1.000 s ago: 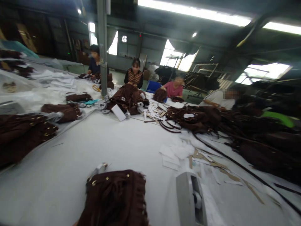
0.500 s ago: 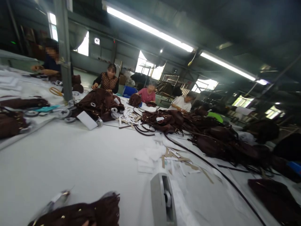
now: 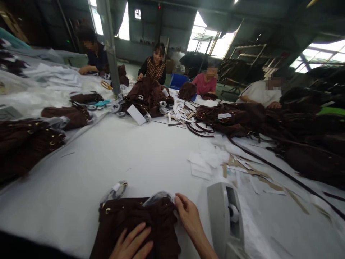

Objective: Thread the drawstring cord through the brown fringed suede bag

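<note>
L hand point(image 3: 132, 244): flat on the brown bag point(image 3: 134, 226), fingers spread apart, palm down; presses, grips nothing.
R hand point(image 3: 188, 216): at bag's top R corner, fingers curled together onto the edge by a clear plastic wrap point(image 3: 157, 197); looks pinched on the bag edge.
Brown bag: lies flat on the white table point(image 3: 134, 151), near edge, directly in front of the person; gold studs along top.
Wrapped ring point(image 3: 115, 190): metal fitting in plastic w/ small white tag, at bag's top L corner, touching it.
Tape dispenser point(image 3: 226, 216): grey, upright, just R of the R hand; roll sits inside its slot.
Paper scraps point(image 3: 210, 162): white & tan strips, loose on table beyond dispenser.
Bag piles: brown bags heaped at L point(image 3: 24, 144), centre point(image 3: 148, 97), R point(image 3: 269, 122).
Blue bin point(image 3: 179, 80): far side, contents can't tell.
Co-workers: four people seated at far edge, hands in the piles.
</note>
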A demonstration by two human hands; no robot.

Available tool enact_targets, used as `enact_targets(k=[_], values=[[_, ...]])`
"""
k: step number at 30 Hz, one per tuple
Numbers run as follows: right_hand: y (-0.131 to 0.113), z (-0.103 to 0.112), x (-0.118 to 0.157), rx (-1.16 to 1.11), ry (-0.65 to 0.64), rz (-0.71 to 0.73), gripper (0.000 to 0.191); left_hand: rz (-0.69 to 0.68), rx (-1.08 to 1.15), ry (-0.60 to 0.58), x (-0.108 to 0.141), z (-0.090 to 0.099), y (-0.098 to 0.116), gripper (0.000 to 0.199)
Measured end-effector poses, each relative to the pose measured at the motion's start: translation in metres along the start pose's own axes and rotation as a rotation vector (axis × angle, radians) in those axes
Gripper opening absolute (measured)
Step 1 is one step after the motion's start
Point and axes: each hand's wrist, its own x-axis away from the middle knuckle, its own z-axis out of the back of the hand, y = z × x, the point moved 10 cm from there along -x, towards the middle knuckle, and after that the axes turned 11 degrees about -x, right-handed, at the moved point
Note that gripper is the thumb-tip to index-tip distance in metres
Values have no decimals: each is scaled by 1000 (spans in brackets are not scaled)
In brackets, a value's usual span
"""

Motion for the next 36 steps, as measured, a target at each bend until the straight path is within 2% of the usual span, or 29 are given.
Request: enact_targets(k=[3,5,7,9,12,14,17,20,22,24,26,28,30,32,36], values=[[-5,-26,-21,-19,-170,-1,44,162,154,97,-21,21,-35,42],[-16,-37,-29,9,-228,35,40,292,200,34,-36,18,-59,54],[-33,-48,-35,105,-301,105,43,329,216,-86,-47,9,-69,54],[-47,-60,-38,200,-392,166,41,293,226,-163,-51,3,-65,48],[-55,-78,-38,237,-506,189,30,252,242,-170,-46,4,-56,48],[-56,-85,-36,247,-508,218,26,244,243,-157,-39,6,-50,50],[-59,-87,-30,258,-438,282,32,244,222,-125,-32,8,-44,52],[-80,-85,-18,242,-384,432,32,274,245,-77,-31,12,-43,50],[-96,-91,-6,247,-449,526,30,319,358,-78,-32,17,-51,48],[-103,-103,6,285,-588,555,30,434,560,-133,-31,20,-68,43],[-105,-111,14,326,-676,552,26,655,783,-216,-20,19,-95,38],[-103,-113,15,351,-683,549,19,927,941,-261,1,16,-124,37],[-100,-111,14,340,-657,543,15,1117,1014,-273,21,13,-144,40],[-96,-109,13,319,-634,542,16,1176,1023,-308,33,7,-153,42],[-93,-105,13,303,-614,582,17,1150,931,-388,41,-3,-150,42]])
